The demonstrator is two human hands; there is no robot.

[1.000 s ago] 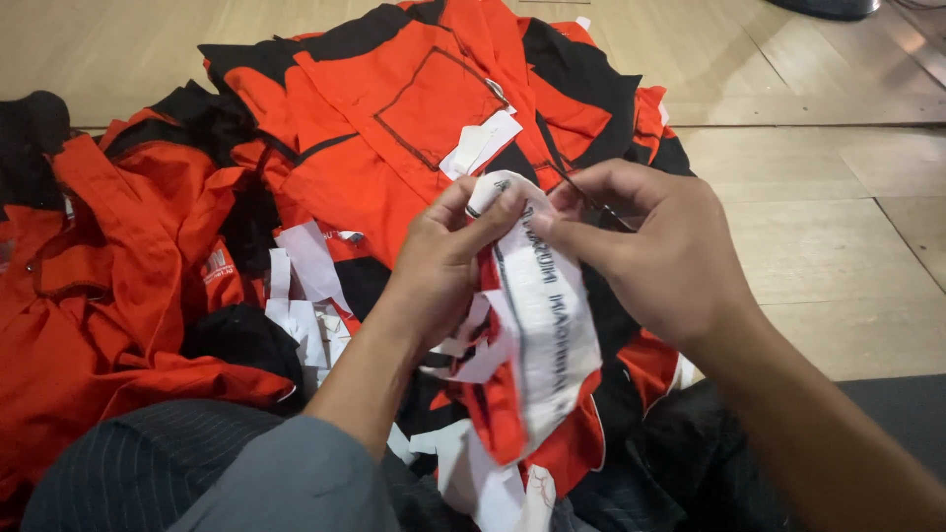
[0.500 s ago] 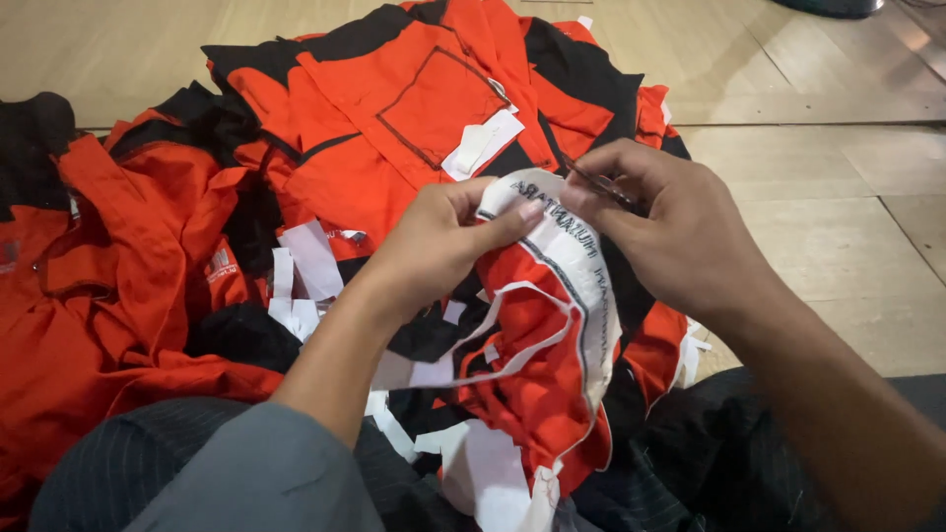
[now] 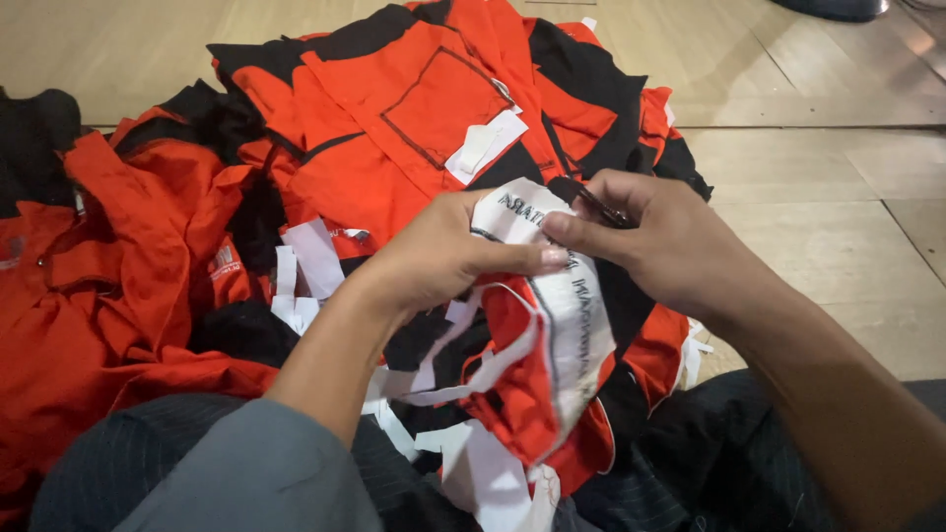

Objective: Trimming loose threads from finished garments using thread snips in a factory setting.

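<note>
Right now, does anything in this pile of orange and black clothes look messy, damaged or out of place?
Yes. Loose white fabric strips lie scattered among the crumpled orange and black garments heaped on the wooden floor. The left hand and right hand hold a white printed band that is twisted and bunched.

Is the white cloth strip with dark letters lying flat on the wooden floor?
No, the white cloth strip with dark letters is lifted up, pinched between the left hand and right hand above the orange clothes.
</note>
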